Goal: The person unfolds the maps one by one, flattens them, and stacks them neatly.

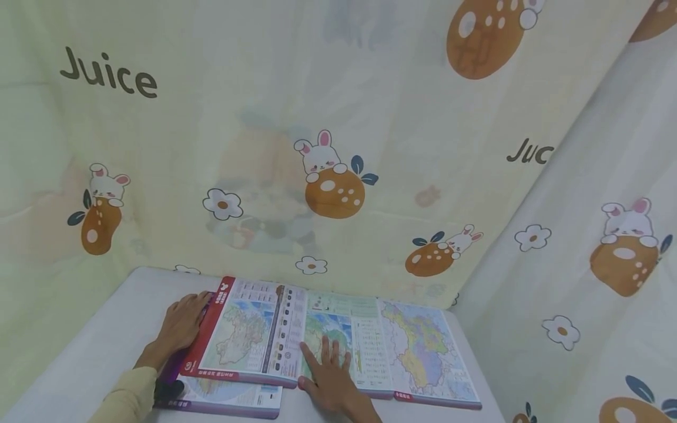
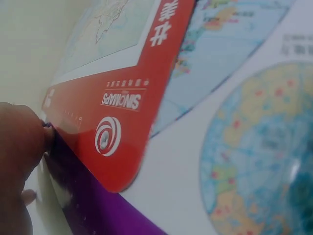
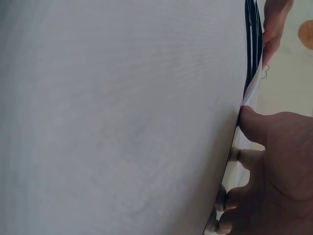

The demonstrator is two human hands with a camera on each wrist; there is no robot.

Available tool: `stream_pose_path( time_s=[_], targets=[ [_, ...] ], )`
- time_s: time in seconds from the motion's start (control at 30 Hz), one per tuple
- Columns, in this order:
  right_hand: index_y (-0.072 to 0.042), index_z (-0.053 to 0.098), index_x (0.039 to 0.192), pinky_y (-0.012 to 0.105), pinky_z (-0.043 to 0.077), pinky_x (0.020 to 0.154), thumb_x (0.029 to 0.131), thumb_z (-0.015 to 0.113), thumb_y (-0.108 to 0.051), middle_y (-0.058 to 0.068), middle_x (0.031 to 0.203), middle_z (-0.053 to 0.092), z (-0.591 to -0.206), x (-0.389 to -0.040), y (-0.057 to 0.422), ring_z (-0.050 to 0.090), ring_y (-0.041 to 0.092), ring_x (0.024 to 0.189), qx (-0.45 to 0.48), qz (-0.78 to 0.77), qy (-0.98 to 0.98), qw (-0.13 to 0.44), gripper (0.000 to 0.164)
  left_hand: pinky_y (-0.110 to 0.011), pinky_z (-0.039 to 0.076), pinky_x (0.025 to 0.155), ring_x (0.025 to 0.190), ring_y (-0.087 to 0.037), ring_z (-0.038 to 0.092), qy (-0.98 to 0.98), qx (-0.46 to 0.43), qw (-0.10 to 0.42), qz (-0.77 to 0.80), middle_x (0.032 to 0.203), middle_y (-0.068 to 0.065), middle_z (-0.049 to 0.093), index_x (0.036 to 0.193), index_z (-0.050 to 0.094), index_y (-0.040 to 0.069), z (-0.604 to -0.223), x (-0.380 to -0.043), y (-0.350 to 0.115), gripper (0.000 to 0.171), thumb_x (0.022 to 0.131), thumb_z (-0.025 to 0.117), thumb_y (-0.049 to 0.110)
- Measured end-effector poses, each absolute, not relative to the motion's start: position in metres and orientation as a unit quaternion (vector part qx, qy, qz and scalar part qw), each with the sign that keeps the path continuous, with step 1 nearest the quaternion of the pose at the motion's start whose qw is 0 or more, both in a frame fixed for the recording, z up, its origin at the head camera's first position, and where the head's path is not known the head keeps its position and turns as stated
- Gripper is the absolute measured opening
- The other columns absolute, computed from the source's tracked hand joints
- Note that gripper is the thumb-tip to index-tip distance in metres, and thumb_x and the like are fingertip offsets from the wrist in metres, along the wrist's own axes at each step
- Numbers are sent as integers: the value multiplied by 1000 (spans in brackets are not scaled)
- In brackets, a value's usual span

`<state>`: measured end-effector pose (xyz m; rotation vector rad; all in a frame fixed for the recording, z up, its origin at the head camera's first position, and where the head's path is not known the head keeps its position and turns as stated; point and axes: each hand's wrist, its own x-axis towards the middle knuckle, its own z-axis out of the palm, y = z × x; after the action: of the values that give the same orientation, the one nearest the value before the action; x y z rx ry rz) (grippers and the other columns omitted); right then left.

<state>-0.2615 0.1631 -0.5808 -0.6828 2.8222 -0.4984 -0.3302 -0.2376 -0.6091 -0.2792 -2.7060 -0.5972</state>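
Note:
A folding map with a red border lies unfolded on the table, its several panels stretching to the right. Beneath its left end lies a second map with a purple edge. My left hand rests at the left edges of both maps; the left wrist view shows its fingers beside the red border and the purple strip. With fingers spread, my right hand presses flat on the middle panels, thumb near the front edge. The right wrist view shows that hand low along the table.
The white table runs under the maps. A pale curtain printed with rabbits, fruit and flowers hangs close behind, and another curtain side comes down at the right. A dark strap or device sits by my left wrist.

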Motion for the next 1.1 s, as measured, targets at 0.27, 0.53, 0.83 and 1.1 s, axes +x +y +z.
stream_pose_path(
  time_s=[0.27, 0.53, 0.83, 1.1],
  targets=[
    [-23, 28, 174, 92, 8, 119, 112, 51, -52, 41, 176, 8, -578, -261, 162, 5, 70, 161, -226, -171, 953, 104, 72, -76, 44, 108, 134, -54, 55, -948, -106, 203, -219, 146, -31, 64, 150, 57, -7, -610, -318, -241, 54, 99, 69, 7],
    [-24, 28, 174, 92, 10, 119, 111, 53, -52, 40, 177, 9, -581, -262, 163, 7, 69, 161, -225, -161, 956, 97, 73, -77, 44, 108, 136, -54, 56, -948, -110, 202, -218, 148, -29, 64, 150, 58, -6, -611, -308, -242, 53, 100, 70, 9],
    [-24, 26, 174, 93, 8, 117, 112, 52, -51, 42, 176, 9, -582, -263, 164, 6, 71, 160, -235, -171, 952, 100, 73, -77, 43, 110, 135, -53, 57, -946, -111, 207, -225, 147, -29, 65, 149, 60, -5, -610, -294, -243, 53, 98, 72, 6],
    [-24, 28, 174, 93, 10, 118, 111, 51, -54, 41, 176, 10, -585, -263, 164, 8, 71, 160, -229, -166, 954, 98, 74, -77, 41, 110, 136, -54, 57, -943, -125, 194, -240, 148, -28, 65, 151, 58, -5, -612, -288, -251, 54, 100, 70, 5]
  ],
)
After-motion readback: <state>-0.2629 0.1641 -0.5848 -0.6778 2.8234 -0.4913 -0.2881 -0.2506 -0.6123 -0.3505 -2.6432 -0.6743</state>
